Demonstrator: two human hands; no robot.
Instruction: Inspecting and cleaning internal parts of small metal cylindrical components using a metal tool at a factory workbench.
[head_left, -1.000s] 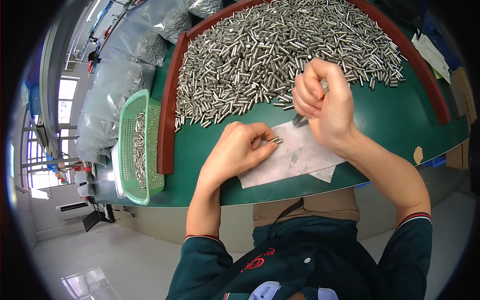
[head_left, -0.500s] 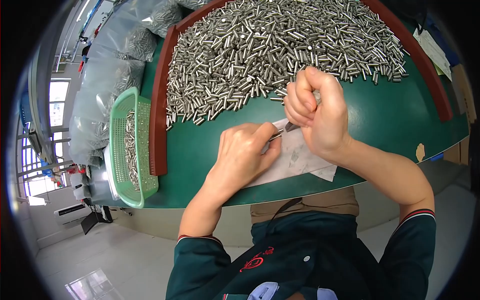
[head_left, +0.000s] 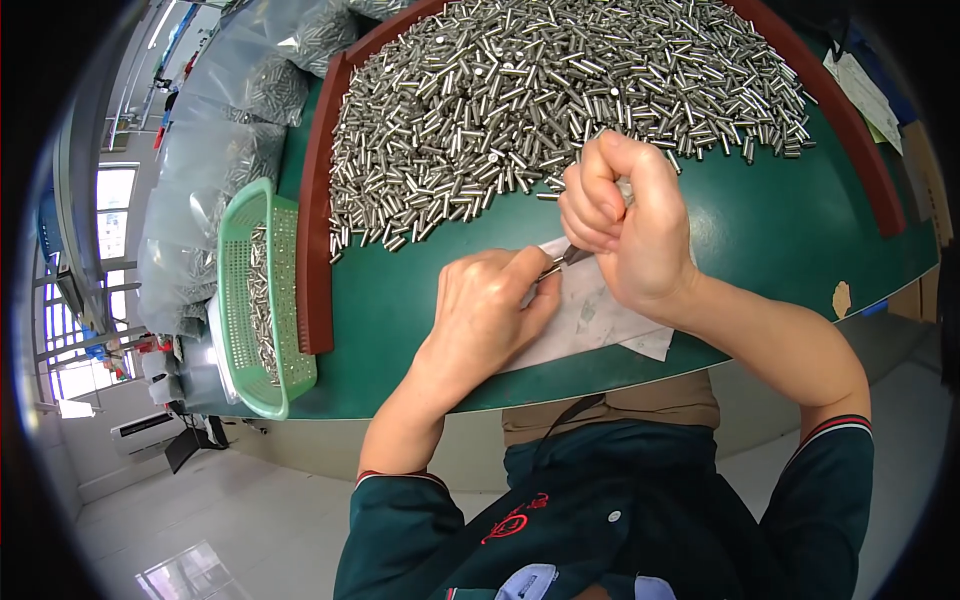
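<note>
My left hand (head_left: 485, 303) pinches a small shiny metal pin (head_left: 554, 267) between thumb and forefinger, its end sticking out to the right. In a closed fist, my right hand (head_left: 640, 225) grips a dark, narrow tool (head_left: 575, 255); most of it is hidden by the fingers. The tool's tip meets the pin's exposed end, or lies right at it. Both hands are over a smudged white sheet (head_left: 600, 315) on the green tabletop (head_left: 740, 235). Just beyond them spreads a big heap of similar metal pins (head_left: 560, 100).
Dark red rails (head_left: 316, 220) border the heap. On the left stands a green plastic basket (head_left: 270, 403) with pins inside, and behind it are clear bags (head_left: 240, 150) of pins. Papers (head_left: 865, 100) lie at the far right, a tan scrap (head_left: 841, 300) near the right edge.
My right hand has shifted slightly left, bringing the tool's tip up to the pin. The left hand keeps its pinch almost in place.
</note>
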